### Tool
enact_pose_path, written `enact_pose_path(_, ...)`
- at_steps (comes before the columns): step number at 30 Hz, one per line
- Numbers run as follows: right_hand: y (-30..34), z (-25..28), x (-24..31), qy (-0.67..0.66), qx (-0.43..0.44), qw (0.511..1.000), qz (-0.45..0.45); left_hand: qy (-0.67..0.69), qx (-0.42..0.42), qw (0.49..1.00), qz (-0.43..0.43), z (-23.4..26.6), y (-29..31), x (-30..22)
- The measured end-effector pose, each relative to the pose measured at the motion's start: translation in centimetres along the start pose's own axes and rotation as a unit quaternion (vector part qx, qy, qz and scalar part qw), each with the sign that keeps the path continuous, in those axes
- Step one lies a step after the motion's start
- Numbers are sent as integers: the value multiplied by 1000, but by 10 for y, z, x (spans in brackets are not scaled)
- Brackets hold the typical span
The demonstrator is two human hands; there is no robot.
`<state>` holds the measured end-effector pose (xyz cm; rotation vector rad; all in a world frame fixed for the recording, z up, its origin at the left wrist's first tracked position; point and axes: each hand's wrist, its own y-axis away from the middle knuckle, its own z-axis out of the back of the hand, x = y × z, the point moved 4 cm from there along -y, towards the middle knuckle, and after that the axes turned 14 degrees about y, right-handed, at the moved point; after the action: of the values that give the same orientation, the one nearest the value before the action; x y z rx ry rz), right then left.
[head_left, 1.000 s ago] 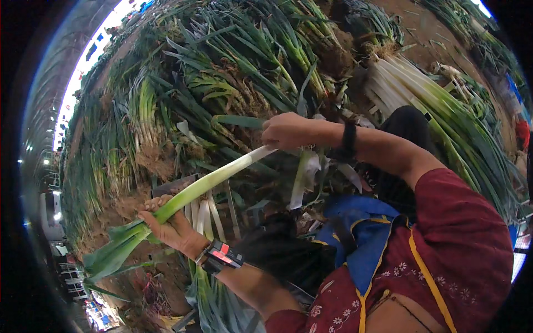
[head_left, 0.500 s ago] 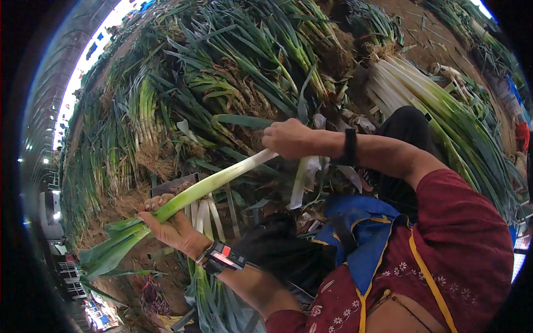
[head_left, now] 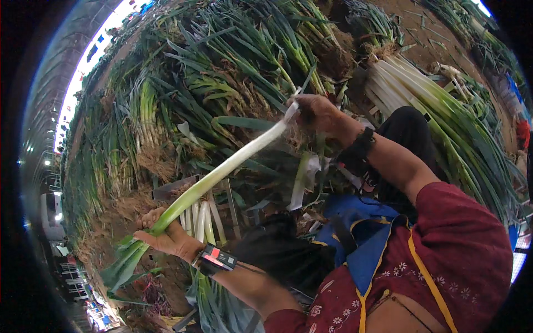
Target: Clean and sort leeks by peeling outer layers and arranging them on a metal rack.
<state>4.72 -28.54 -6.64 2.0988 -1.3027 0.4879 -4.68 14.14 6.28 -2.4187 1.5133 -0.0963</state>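
I hold one long leek (head_left: 222, 169) slanting across the middle of the view, white shank up right, green leaves down left. My left hand (head_left: 164, 236), with a black wrist device, grips it where the green leaves begin. My right hand (head_left: 316, 111), with a black wristband, pinches the white root end and a loose strip of outer skin. A few peeled white leeks (head_left: 200, 216) lie just under the held one, near my left hand.
Piles of unpeeled leeks with roots and soil (head_left: 183, 94) fill the ground ahead and to the left. A stack of cleaned white-stemmed leeks (head_left: 427, 105) lies at the right. Brown earth floor (head_left: 422, 33) shows at the top right. Blue apron (head_left: 361, 238) covers my lap.
My right hand has lifted and moved farther away with the root end, so the leek now slants more steeply. My left hand kept its grip on the green end.
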Motion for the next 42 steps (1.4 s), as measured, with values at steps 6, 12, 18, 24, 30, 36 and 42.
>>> enact_pose_path(6,10,35,59,461,39,872,159,-20,-55,998,-27,12,-5,-11)
enact_pose_path(12,39,-51,28,853,-34,351,385,-88,-79,991,-58,10,-4,-5)
enact_pose_path(18,35,-82,-13,807,21,301,508,-176,-112,972,-108,11,-3,-2)
enact_pose_path(24,35,-83,-14,797,9,302,523,-211,-141,963,-96,20,0,-5)
enact_pose_path(30,31,-84,-15,805,27,302,511,-156,-143,975,-70,26,-4,-12)
enact_pose_path(36,29,-81,-14,811,54,282,510,-92,-162,982,-38,34,-10,-13)
enact_pose_path(42,27,-70,-18,811,80,273,511,-211,-224,950,-56,59,-13,-26)
